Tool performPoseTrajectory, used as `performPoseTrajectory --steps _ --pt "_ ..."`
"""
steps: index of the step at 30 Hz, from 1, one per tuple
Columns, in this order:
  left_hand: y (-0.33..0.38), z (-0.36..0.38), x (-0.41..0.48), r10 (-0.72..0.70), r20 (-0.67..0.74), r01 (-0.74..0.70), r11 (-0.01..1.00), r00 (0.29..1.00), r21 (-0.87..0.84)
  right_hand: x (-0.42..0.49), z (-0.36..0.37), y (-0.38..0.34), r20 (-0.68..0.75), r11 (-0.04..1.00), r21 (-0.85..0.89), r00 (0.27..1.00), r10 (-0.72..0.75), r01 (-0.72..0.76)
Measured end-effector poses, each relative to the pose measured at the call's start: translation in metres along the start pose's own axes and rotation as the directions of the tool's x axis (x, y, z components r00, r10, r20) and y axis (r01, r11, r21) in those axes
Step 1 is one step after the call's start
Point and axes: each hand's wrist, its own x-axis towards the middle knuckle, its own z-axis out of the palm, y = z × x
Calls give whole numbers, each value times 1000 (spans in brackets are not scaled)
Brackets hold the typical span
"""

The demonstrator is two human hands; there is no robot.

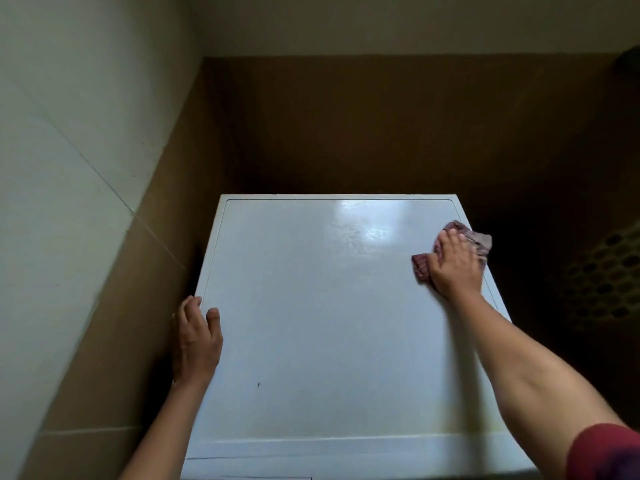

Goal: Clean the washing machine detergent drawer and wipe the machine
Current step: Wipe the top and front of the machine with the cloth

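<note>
Right hand (pixel 453 268) first: fingers close together and laid flat, pressing a crumpled reddish cloth (pixel 481 241) onto the top of the washing machine (pixel 311 323). The hand sits hard against the right edge, about a third of the way in from the back right corner. The cloth lies crosswise under it, one end poking out by the thumb on the inner side and the other bunched past the fingertips, out over the right edge. The forearm comes in from the near right corner, with a red sleeve (pixel 609 452) at the elbow.

Over to the left hand (pixel 195 341): thumb on top, fingers curled over the left edge, gripping it about midway along.

Between the two hands, the whole white top lies open, right up to the back edge, with glare near the back and one dark speck (pixel 258 384) toward the near left. The top is roughly square. It runs straight away from the person, front edge nearest and back edge toward the rear wall.

Room at the sides is tight. The pale wall (pixel 69 168) and its brown lower band (pixel 145 271) close in just beside the left edge, right where the left fingers hang. On the right, a basket with holes (pixel 606 271) sits in shadow near the right edge, beyond the cloth. Behind, there's a dark gap between the back edge and the brown rear wall (pixel 346 126).
</note>
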Motion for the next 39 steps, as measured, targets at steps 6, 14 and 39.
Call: performPoseTrajectory --steps 6,14,39 --pt "-2 -20 -32 -55 -10 54 995 998 -90 -90 0 41 -60 949 150 955 290 -278" --pt "-11 -48 -78 -79 86 91 985 993 -145 -217 15 3 -99 905 125 903 418 -406" --pt "-26 -83 -137 -267 -91 233 933 959 -275 -359 70 -265 157 514 -83 521 -839 853"
